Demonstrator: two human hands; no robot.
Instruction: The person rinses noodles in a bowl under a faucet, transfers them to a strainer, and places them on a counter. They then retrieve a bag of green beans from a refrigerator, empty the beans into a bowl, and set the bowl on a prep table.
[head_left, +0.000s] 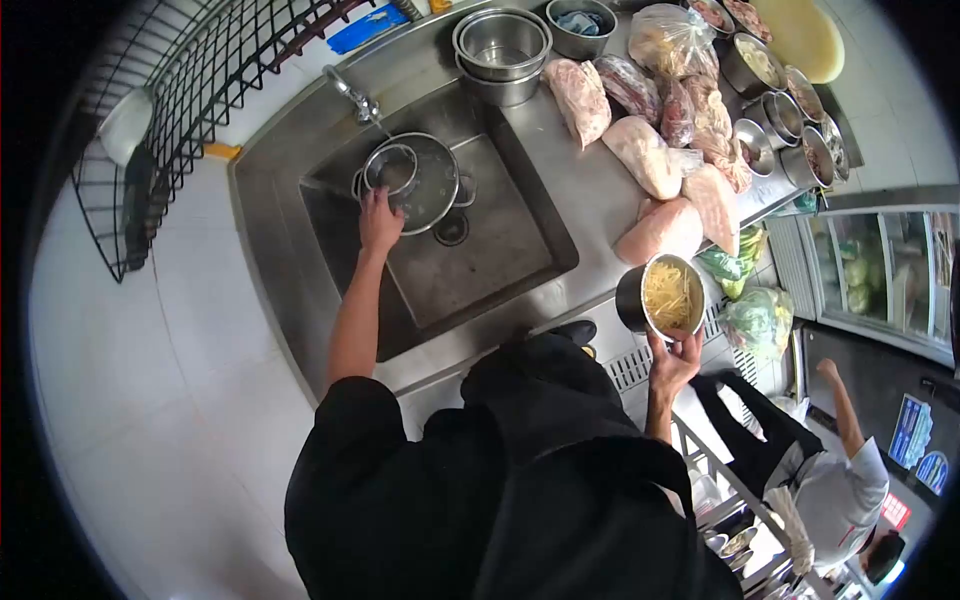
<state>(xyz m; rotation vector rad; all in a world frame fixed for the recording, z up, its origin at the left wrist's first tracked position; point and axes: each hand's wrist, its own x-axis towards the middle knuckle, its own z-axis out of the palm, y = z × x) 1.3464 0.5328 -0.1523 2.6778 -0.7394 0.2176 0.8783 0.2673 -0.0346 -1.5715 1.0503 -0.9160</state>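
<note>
Two hands at work, both ours. Left hand [380, 222], upper-left-centre of the frame, grips the rim of a steel pot [425, 180] sitting in the sink [500, 250], fingers closed on the edge. A small strainer [392, 168] rests inside the pot, right under the tap [355, 97]; a thin stream of water seems to run into it, tho hard to be sure. Right hand [675, 365], lower-right of centre, cups a steel bowl [660, 297] from below, fingers wrapped on its base, bowl tilted toward us w/ pale shredded strips [668, 295] inside, prob. potato or similar.

Bowl hangs over the counter edge, well apart from the pot. We judge the step in hand as rinsing: best to keep the pot steady under the tap w/ the left, hold the bowl level so no strips spill, and bring it over the sink before tipping.

Bagged meat portions [650, 155] lie on the counter, upper right, near stacked basins [502, 45]. Another person [830, 480] stands at lower right.
</note>
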